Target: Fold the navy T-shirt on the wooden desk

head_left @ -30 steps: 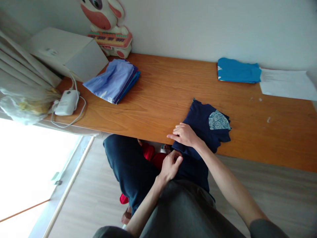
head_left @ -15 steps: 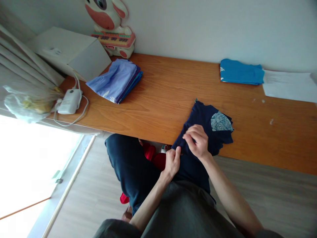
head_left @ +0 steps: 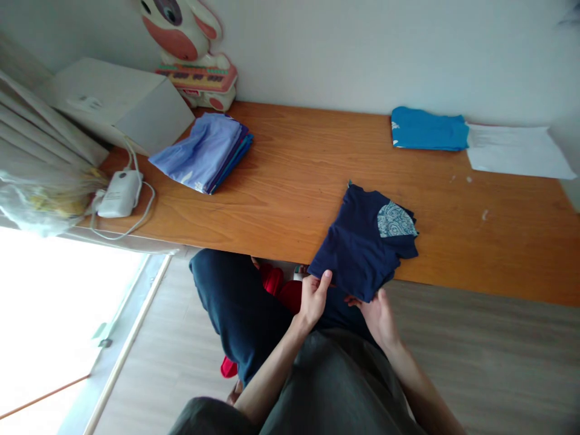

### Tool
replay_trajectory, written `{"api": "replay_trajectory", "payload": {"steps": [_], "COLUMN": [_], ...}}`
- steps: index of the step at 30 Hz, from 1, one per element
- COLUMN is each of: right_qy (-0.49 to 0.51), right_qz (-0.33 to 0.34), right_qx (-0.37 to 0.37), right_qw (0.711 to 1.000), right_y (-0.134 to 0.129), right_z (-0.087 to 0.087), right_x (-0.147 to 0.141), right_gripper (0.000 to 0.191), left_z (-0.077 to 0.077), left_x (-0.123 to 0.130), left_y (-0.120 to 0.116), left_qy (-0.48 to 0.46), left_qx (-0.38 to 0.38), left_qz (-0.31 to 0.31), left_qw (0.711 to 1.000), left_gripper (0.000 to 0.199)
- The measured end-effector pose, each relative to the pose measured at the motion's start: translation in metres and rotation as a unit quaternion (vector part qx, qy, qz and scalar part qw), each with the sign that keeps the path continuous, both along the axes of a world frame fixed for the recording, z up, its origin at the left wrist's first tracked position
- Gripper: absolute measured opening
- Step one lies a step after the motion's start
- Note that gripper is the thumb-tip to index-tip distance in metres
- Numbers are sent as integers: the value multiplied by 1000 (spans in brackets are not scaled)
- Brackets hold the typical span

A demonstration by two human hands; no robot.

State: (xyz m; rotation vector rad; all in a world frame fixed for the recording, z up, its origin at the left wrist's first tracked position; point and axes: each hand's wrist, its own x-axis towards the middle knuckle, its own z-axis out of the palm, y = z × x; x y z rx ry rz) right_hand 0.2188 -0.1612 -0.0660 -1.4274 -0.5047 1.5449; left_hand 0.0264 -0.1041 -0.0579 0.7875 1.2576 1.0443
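Observation:
A folded navy T-shirt [head_left: 356, 244] with a pale blue paisley patch [head_left: 393, 220] lies partly on the table, its near end hanging past the front edge. My left hand [head_left: 313, 302] grips its near left corner, thumb on top. At the near right corner, my right hand [head_left: 379, 317] holds the hem with its fingers under the cloth and the thumb at the edge. The fingers of both hands are partly hidden by the fabric.
On the wooden table [head_left: 290, 163] lie a stack of folded blue clothes [head_left: 202, 151], a folded bright blue garment [head_left: 429, 130] and a white sheet [head_left: 516, 151]. A white box [head_left: 122, 99], a cow-shaped toy keyboard [head_left: 199, 78] and a white power adapter [head_left: 120, 193] with cable are at left.
My right hand has moved down from above the navy T-shirt to its near right hem and taken hold there. My left hand keeps its grip. The view has shifted slightly.

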Motion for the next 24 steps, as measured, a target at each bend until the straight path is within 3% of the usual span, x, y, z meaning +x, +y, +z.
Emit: {"api": "replay_trajectory", "payload": {"steps": [2, 6, 11, 20, 24], "right_qy": [20, -55, -103, 19, 37], "right_qz": [41, 89, 148, 151, 205], "right_qx": [-4, -4, -7, -4, -22], "right_qw": [999, 995, 984, 988, 978], "right_y": [6, 8, 5, 2, -6], "right_z": [7, 12, 21, 22, 25], "right_x": [2, 3, 9, 37, 26], "right_gripper": [79, 61, 65, 63, 66], "left_z": [1, 2, 1, -9, -16], "left_x": [-5, -11, -9, -21, -16], "left_y": [-3, -2, 6, -1, -19], "left_qy": [13, -7, 9, 75, 51], "left_qx": [-4, -16, -41, -26, -92], "left_qz": [-6, -6, 36, 56, 90], "left_qw": [1000, 1000, 998, 995, 990], "left_gripper": [72, 71, 83, 81, 77]}}
